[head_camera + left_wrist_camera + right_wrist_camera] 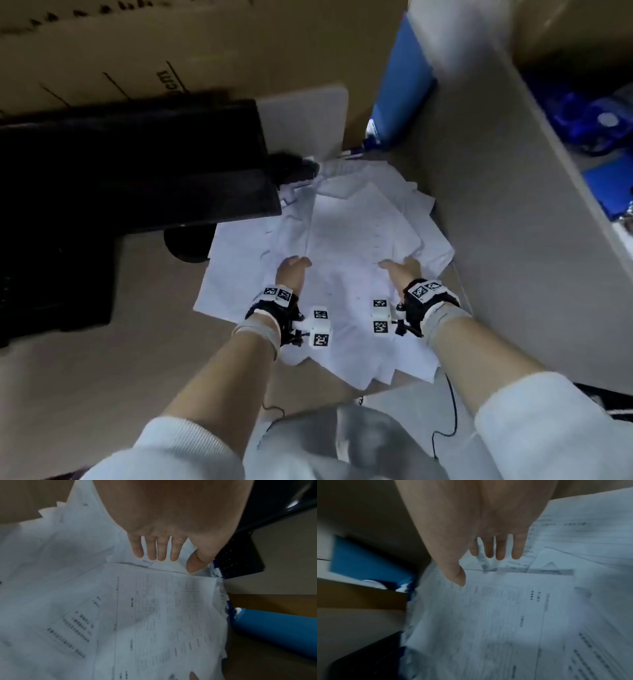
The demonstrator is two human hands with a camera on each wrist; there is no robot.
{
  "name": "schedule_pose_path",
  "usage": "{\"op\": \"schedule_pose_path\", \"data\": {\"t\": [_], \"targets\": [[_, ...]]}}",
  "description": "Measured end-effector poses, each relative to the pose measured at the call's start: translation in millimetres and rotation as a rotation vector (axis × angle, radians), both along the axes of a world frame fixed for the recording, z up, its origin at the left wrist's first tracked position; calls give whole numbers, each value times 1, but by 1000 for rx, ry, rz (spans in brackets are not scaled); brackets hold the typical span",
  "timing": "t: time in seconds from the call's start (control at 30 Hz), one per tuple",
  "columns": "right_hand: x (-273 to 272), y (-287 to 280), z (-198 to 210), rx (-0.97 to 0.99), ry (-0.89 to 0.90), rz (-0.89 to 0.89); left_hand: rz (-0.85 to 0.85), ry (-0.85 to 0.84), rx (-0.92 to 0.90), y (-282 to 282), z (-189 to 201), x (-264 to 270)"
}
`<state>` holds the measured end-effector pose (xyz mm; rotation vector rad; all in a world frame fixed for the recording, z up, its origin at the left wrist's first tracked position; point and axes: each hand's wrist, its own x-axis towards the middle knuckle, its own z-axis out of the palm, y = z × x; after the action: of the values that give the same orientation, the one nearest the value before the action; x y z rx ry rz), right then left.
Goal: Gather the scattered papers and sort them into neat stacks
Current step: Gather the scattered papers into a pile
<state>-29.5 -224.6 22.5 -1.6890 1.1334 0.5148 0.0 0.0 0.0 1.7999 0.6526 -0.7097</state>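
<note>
A loose heap of white printed papers point(342, 246) point(154, 615) point(505, 608) lies spread on the beige desk, the sheets overlapping at odd angles. My left hand point(293, 270) point(163, 553) hovers over the heap's left-middle with straight fingers point(161, 555) spread slightly, holding nothing. My right hand point(400, 270) point(489, 555) reaches over the heap's right-middle, its fingers point(500, 554) also straight and empty. Both palms face down close above the sheets. Whether the fingertips touch the paper I cannot tell.
A black monitor point(130, 164) with its round base point(188, 245) stands left of the heap, a dark keyboard point(54, 291) nearer. A cardboard box wall point(513, 222) rises right of the papers. A blue folder point(400, 89) leans behind them.
</note>
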Motion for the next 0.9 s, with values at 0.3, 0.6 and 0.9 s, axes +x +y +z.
{"op": "schedule_pose_path", "data": {"t": [0.3, 0.6, 0.9], "targets": [[8, 3, -4, 25, 147, -18, 107, 123, -77, -1, -24, 32], [31, -35, -7, -187, 153, -19, -83, 30, 165, -16, -18, 57], [45, -37, 8, -245, 114, -88, -262, 92, 129, -33, -29, 87]]}}
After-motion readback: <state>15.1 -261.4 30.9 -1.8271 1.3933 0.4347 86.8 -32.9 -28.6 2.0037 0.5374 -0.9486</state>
